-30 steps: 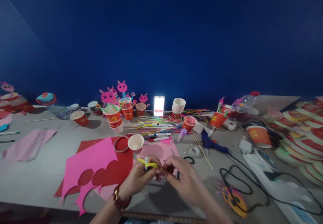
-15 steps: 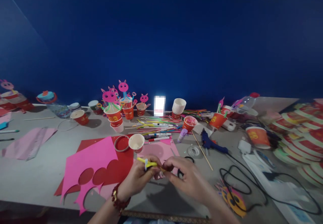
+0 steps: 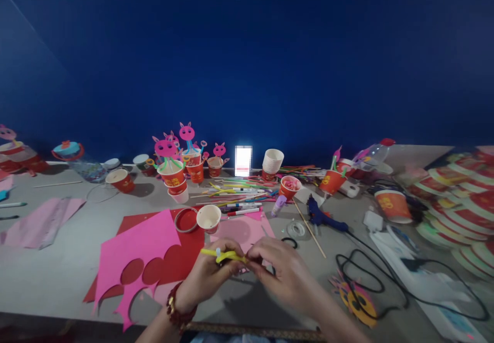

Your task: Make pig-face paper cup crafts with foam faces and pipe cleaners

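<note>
My left hand [image 3: 214,271], with a beaded bracelet on the wrist, is closed around a bent yellow pipe cleaner [image 3: 227,255]. A small pale piece shows beside the yellow stem at the left fingers; I cannot tell what it is. My right hand [image 3: 281,268] pinches the stem's other end, its fingertips almost touching those of the left. Fingers hide part of that end. Beneath the hands lie pink paper [image 3: 247,227] and partly covered black-handled scissors [image 3: 289,242]. A white-lined paper cup [image 3: 209,218] stands just beyond my left hand.
Bright pink cut-out sheet [image 3: 142,245] lies over red sheet [image 3: 193,260] at left. Behind are pipe cleaners and markers [image 3: 239,193] and cups with pink animal figures [image 3: 173,173]. At right lie a blue glue gun [image 3: 324,219], its looping cord, clear tape [image 3: 296,228] and a power strip [image 3: 417,281].
The yellow pipe cleaner has turned slightly in my left hand, and more of its length shows. Both hands stay close together; my view has shifted a little.
</note>
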{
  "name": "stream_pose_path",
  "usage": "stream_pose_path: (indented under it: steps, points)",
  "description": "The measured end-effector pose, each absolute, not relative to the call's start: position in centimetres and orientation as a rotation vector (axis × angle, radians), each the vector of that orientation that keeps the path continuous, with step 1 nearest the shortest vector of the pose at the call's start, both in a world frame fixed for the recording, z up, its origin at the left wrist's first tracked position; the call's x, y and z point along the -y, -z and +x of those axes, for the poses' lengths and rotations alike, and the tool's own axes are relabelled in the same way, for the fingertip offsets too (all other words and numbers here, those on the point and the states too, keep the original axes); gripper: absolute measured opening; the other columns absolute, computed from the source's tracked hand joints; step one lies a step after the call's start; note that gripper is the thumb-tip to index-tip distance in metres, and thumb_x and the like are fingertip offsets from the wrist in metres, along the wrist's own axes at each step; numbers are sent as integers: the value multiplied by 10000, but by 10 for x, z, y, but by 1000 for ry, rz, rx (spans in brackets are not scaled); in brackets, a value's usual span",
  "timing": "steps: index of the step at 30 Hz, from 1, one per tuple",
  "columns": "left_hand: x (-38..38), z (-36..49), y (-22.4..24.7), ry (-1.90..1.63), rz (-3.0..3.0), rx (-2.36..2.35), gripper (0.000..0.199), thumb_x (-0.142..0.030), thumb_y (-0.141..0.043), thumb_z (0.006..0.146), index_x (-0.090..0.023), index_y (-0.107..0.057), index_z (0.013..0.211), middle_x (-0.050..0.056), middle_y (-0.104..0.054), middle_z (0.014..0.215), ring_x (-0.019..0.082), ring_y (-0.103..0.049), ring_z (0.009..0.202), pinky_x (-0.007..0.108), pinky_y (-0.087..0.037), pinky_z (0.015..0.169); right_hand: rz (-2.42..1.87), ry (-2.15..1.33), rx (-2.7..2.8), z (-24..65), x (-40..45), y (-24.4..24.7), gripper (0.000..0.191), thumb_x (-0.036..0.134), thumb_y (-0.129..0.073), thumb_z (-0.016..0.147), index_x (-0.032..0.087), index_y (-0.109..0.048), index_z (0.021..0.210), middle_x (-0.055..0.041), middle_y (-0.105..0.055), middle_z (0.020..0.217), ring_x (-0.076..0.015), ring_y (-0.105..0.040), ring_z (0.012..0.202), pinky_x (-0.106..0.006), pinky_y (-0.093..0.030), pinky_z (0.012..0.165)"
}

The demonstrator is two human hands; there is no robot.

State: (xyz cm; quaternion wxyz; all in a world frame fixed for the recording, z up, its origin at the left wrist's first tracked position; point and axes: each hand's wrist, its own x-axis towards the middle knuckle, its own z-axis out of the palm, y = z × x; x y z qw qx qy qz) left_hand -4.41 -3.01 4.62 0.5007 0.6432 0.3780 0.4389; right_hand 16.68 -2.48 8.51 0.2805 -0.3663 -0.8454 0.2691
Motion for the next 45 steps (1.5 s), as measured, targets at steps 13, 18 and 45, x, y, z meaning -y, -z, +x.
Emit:
stream_pose_path:
  steps: [13,18,45]
  points:
    - [33,-47,-59,-1122,1858,-983,38,-246,-629,928,-221,-604,914,23,-716,790,149,-664,674,217,-476,608,-953,-659,2223,160,29,-94,147,270,-514,1016,216,-617,927,-46,-695,855,-191,-605,804,-291,-411,704]
    - [37,-45,-54,-1131,1759,-944,54,-236,-620,939,-220,-613,887,8,-704,757,129,-650,631,206,-469,590,-920,-674,2216,159,30,-96,145,221,-508,1000,215,-606,893,-41,-686,830,-188,-596,784,-293,-409,701]
    - [39,-38,-49,-1202,1583,-894,179,-292,-558,973,-188,-647,858,18,-673,686,123,-626,591,195,-441,545,-922,-859,2085,159,31,-83,117,295,-561,988,222,-622,920,-22,-670,868,-179,-598,815,-281,-425,733]
